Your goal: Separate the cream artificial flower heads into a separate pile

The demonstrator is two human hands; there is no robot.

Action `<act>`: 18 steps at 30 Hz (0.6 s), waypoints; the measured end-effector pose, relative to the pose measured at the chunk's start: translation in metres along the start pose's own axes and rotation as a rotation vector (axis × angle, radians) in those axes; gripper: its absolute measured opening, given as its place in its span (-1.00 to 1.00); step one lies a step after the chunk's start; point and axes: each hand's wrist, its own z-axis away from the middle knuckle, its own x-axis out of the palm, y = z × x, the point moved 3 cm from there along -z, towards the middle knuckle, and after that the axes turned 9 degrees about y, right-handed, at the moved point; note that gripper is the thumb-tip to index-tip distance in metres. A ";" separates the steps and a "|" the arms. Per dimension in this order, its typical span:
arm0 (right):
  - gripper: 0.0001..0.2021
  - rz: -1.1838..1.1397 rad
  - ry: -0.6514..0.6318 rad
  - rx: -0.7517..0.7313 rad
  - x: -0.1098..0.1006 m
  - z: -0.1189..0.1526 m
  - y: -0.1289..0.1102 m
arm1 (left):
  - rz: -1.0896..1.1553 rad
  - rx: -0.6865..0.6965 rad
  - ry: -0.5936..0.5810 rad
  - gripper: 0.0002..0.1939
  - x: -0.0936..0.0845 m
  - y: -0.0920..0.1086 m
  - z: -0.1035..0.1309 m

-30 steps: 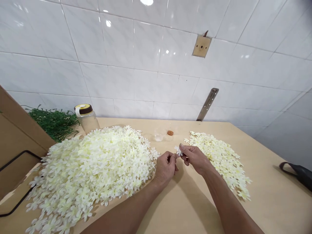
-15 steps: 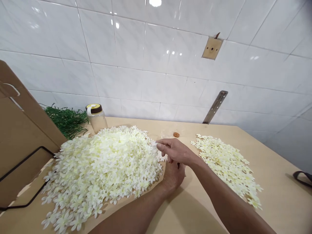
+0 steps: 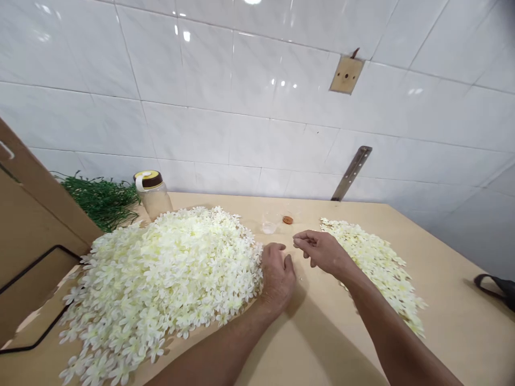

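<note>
A large heap of white and pale yellow artificial flowers covers the table's left side. My left hand rests at the heap's right edge, its fingers curled and its thumb apart; whatever it may hold is hidden. My right hand is above the table between the two groups of flowers, thumb and fingertips pinched together; anything between them is too small to make out. A thinner spread of flowers lies to the right, partly behind my right wrist. Beyond my hands are a small clear container and a brown oval piece.
At the far left, a cardboard box and a black wire frame stand beside green artificial stems and a bottle. A metal strip leans on the tiled wall; a black strap lies right.
My right hand has moved right, away from the heap and my left hand. My left hand shows more fully, its thumb now apart. The view has shifted slightly.
</note>
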 end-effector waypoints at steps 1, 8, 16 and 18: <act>-0.74 0.005 0.020 0.026 -0.008 0.003 0.008 | -0.015 0.042 0.012 -0.74 -0.001 0.002 -0.001; -0.76 0.067 0.299 0.197 -0.072 0.015 0.074 | 0.061 0.229 -0.142 -0.71 0.006 0.013 0.011; -0.74 0.278 0.427 0.082 -0.103 0.031 0.072 | 0.104 0.177 -0.267 -0.75 0.007 0.018 0.021; -0.74 0.302 0.397 -0.005 -0.103 0.033 0.058 | 0.102 0.159 -0.285 -0.76 0.007 0.018 0.021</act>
